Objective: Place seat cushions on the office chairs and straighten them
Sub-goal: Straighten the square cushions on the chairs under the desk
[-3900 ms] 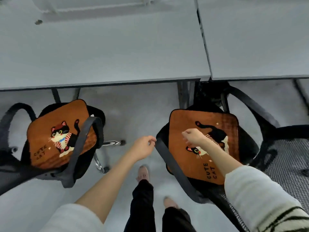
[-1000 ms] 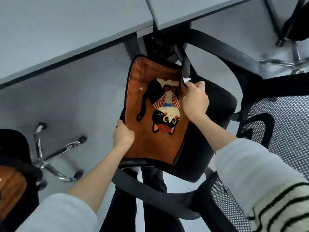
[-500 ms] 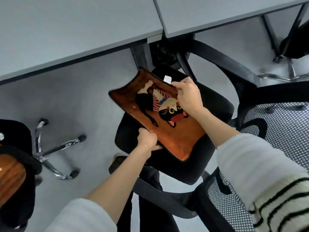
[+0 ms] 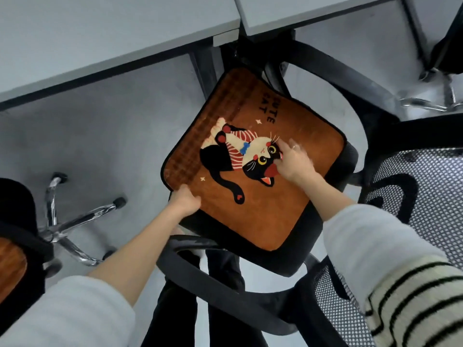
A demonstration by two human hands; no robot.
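**Seat cushion laid askew on an office chair, both hands on it**

Seen from above, a brown seat cushion [image 4: 273,196] with a cartoon cat and the words "CUTE CAT" lies on the black seat of an office chair [image 4: 288,261], turned at an angle so its corners do not line up with the seat's edges. One corner juts out past the seat's front, toward the desk [image 4: 100,28].

The cushion looks thin, soft and light, with a plush top and a dark bound edge. It would probably bend and sag if lifted by one corner, so a grip on two opposite edges, or a flat palm sliding it, should suit it best. It seems neither fragile nor slippery.

The left hand [image 4: 185,200] grips the cushion's near-left edge, fingers curled under it and thumb on top. The right hand [image 4: 292,162] rests on the top surface over the cat's face, fingers fairly straight and pressing down; motion blur hides the finer detail. The cushion sits between and beneath the two hands.

At the far left, a second chair [image 4: 17,216] carries another brown cushion [image 4: 11,266], mostly out of frame.
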